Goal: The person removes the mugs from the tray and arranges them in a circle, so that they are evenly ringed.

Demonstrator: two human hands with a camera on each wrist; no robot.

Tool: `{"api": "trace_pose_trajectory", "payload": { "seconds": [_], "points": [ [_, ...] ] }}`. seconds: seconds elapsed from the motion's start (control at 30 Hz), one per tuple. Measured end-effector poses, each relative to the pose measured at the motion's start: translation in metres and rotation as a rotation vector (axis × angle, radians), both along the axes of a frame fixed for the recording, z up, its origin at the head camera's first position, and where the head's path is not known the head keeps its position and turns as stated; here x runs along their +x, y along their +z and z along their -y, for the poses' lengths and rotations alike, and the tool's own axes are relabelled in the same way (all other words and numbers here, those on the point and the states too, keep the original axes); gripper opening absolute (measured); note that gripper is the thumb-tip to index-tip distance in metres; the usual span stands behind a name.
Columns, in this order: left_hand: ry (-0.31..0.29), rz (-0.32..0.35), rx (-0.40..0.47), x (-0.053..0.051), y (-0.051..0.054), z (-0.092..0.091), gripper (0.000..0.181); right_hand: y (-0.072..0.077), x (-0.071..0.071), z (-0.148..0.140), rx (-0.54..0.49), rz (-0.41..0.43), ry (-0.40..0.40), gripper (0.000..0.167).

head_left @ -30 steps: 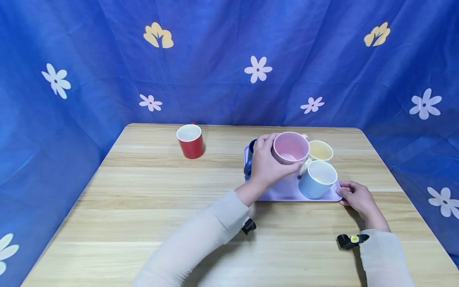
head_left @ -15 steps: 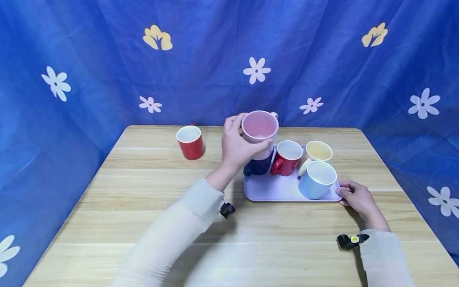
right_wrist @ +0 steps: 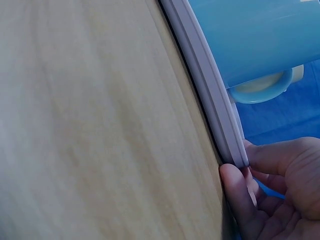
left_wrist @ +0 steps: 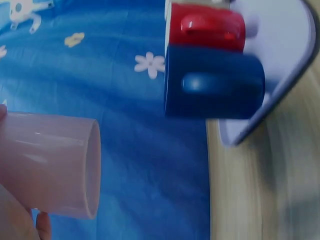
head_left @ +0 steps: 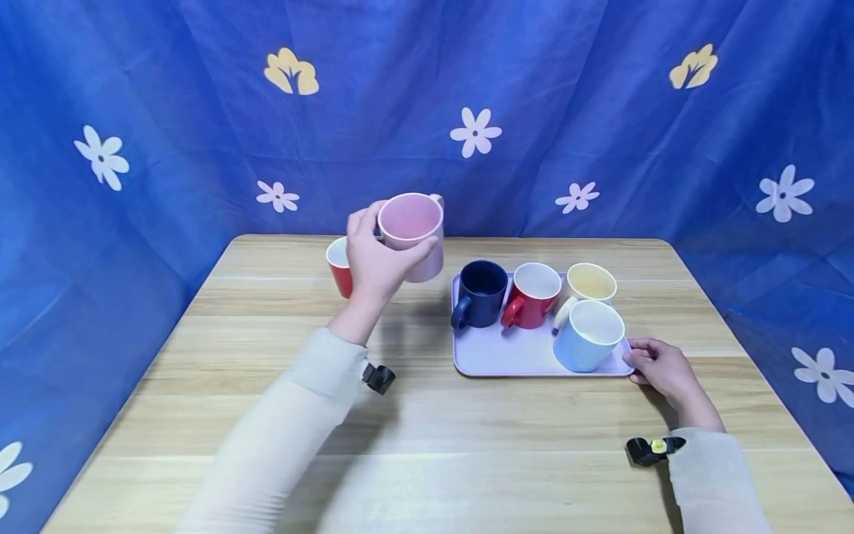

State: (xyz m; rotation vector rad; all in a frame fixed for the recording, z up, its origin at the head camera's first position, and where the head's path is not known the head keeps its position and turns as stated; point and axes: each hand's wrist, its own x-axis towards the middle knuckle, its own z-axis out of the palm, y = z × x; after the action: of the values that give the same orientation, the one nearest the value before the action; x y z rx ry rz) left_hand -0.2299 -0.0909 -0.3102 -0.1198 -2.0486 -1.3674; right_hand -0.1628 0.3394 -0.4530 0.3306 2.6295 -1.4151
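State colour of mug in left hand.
The mug is pink inside and out, clearest in the head view.

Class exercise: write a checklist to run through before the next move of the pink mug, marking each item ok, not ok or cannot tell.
1. Left hand grips pink mug: ok, around its side.
2. Pink mug upright: ok, opening up.
3. Right hand pinches tray: ok, near right corner.
4. Navy mug, tray's red mug, cream mug and light-blue mug standing: ok.
5. Lone red mug fully visible in head view: not ok, left hand covers part.
6. Clearance from pink mug to lone red mug: cannot tell.
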Motion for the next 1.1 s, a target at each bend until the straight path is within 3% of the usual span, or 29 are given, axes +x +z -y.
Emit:
{"api": "trace_pose_trajectory", "payload": {
  "seconds": [0.43, 0.83, 1.1],
  "points": [
    [0.219, 0.079, 0.044, -0.016, 0.002, 0.062, 0.073, -0.001, 0.001, 0.000, -0.020, -0.004, -0.006, 0.042],
    [0.394, 0.133, 0.095, -0.020, -0.008, 0.112, 0.073, -0.002, -0.001, 0.000, -0.002, -0.001, -0.014, 0.042],
    [0.506, 0.195, 0.111, -0.021, -0.023, 0.134, 0.073, 0.000, 0.000, -0.001, -0.011, -0.003, -0.008, 0.043]
  ]
}}
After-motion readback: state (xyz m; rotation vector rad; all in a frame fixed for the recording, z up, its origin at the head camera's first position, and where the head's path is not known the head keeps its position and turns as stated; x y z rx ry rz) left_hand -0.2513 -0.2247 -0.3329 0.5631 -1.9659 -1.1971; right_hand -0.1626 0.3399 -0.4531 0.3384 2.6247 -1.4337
